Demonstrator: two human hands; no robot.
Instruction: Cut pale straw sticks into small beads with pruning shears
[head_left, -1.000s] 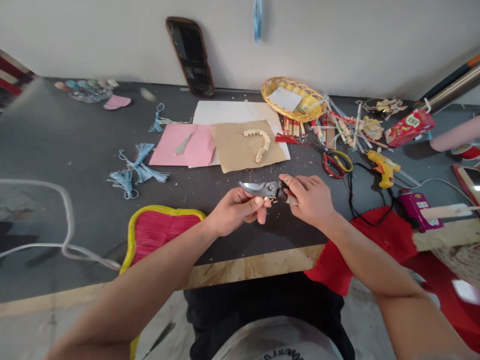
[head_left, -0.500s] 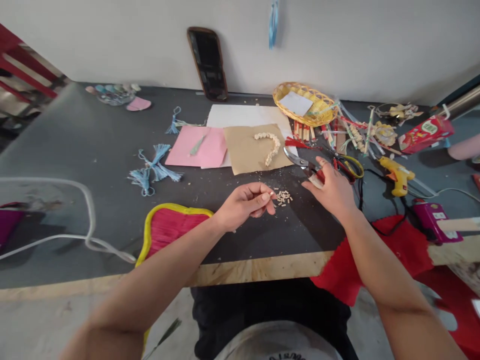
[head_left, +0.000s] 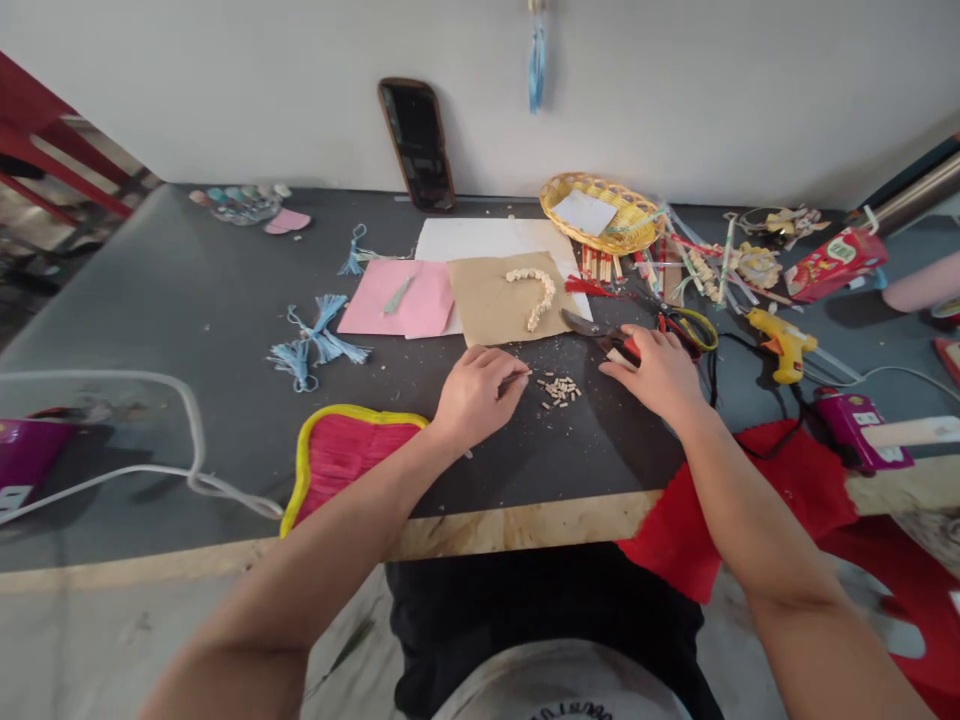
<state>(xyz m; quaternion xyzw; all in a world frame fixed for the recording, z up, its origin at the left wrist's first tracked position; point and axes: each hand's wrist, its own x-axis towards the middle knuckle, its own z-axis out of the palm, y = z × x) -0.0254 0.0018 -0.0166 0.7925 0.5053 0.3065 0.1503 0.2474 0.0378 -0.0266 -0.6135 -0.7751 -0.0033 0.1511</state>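
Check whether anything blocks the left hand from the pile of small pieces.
Nothing visible does. Only a narrow strip of tabletop lies between the left hand and the pile of small pieces, just to its right. The shears, at the right hand, are on the pile's other side, not in between.

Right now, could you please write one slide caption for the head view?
Right hand on the pruning shears, left hand beside a scatter of small pale pieces on a dark tabletop.
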